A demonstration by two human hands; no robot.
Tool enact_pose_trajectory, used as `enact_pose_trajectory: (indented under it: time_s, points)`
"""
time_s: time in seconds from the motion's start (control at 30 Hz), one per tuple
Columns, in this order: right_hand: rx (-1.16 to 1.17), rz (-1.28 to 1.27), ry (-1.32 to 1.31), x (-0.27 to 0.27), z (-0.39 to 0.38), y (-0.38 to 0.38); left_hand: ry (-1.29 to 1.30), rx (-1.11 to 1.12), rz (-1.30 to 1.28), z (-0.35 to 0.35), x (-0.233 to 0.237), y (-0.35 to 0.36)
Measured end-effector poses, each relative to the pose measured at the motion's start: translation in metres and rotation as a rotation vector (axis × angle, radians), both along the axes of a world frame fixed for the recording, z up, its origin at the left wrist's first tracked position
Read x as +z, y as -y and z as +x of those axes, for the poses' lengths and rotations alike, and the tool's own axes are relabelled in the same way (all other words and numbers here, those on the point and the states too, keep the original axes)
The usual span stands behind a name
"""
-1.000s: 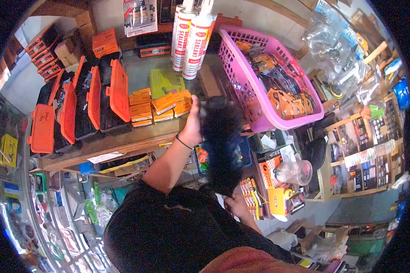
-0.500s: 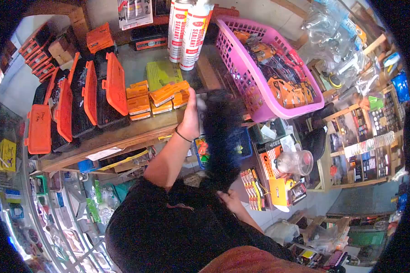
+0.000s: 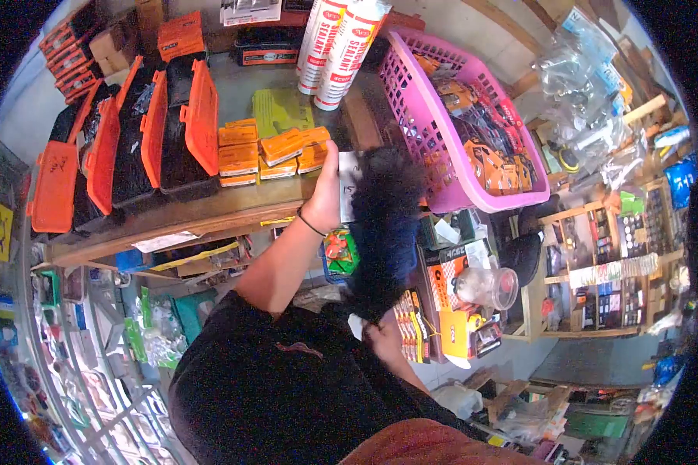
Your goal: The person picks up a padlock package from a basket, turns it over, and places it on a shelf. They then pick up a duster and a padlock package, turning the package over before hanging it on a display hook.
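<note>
Pale grey with dark marks, the flat panel [image 3: 350, 186] lies right beside the inner side of the left hand [image 3: 325, 200], its long axis running up and down the view, roughly along the raised thumb. That hand is clearly nearer; the right hand [image 3: 385, 342] is well below, close to a whitish scrap [image 3: 356, 325]. Dark, fuzzy stuff [image 3: 384, 225] covers the panel's far side and the left fingers, so whether that grip pinches it I cannot tell; the right fingers look curled, their hold unclear. Outward, small orange boxes [image 3: 280, 146] sit on the worktop [image 3: 202, 221], just beyond the left thumb.
</note>
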State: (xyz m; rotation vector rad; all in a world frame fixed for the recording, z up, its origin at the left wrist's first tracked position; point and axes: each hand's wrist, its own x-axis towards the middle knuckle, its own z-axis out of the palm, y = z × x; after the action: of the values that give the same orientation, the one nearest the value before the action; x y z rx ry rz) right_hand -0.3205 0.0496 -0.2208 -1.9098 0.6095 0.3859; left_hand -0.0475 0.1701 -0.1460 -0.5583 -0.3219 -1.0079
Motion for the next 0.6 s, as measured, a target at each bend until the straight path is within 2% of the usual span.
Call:
enact_pose_trajectory:
  time_s: [0.03,0.07,0.1,0.13,0.17,0.2,0.23,0.27,0.3,0.33,0.4,0.43,0.47,0.5,0.53,0.57,0.6]
  points:
    - [0.048,0.078,0.142,-0.017,-0.006,0.000,0.295,0.079,0.037,0.004,-0.001,0.000]
    - [0.052,0.073,0.143,-0.021,-0.008,0.001,0.593,0.161,0.077,0.007,-0.002,0.001]
    - [-0.016,0.182,0.184,-0.024,-0.007,0.002,0.639,0.217,0.019,0.008,-0.003,0.007]
    - [-0.080,0.290,0.223,-0.029,-0.006,0.004,0.641,0.229,0.016,0.007,-0.002,0.005]
    - [-0.129,0.210,0.121,-0.037,-0.002,0.011,0.410,0.155,0.012,0.004,-0.002,0.003]
    - [-0.121,0.204,0.117,-0.043,-0.004,0.014,0.177,0.077,0.004,0.000,-0.002,0.001]
    - [-0.073,0.080,0.121,-0.033,-0.001,0.007,-0.055,-0.007,-0.004,-0.003,-0.003,0.001]
    - [-0.026,-0.044,0.128,-0.025,0.001,0.003,-0.055,-0.003,-0.009,-0.002,-0.005,0.002]
    - [0.166,-0.214,0.111,-0.020,0.004,0.006,0.207,0.119,0.135,0.002,-0.008,0.005]
    - [0.174,-0.219,0.118,-0.026,0.004,0.008,0.467,0.244,0.283,0.006,-0.008,0.007]
    - [-0.146,0.167,0.273,-0.041,-0.002,0.012,0.359,0.168,0.227,0.002,-0.010,0.008]
    - [-0.250,0.240,0.139,-0.031,0.001,0.012,0.353,0.171,0.224,0.002,-0.010,0.007]
    - [-0.254,0.237,0.132,-0.034,-0.002,0.013,0.225,0.074,0.028,0.003,-0.010,0.006]
    - [-0.112,0.031,0.201,-0.043,-0.007,0.014,0.096,-0.027,-0.168,0.003,-0.010,0.007]
    - [0.032,-0.176,0.271,-0.056,-0.011,0.019,0.093,-0.035,-0.173,0.005,-0.012,0.008]
    - [0.212,-0.202,0.209,-0.077,-0.015,0.035,0.299,0.075,-0.032,0.007,-0.013,0.009]
    - [0.210,-0.209,0.210,-0.074,-0.014,0.034,0.506,0.193,0.111,0.009,-0.013,0.010]
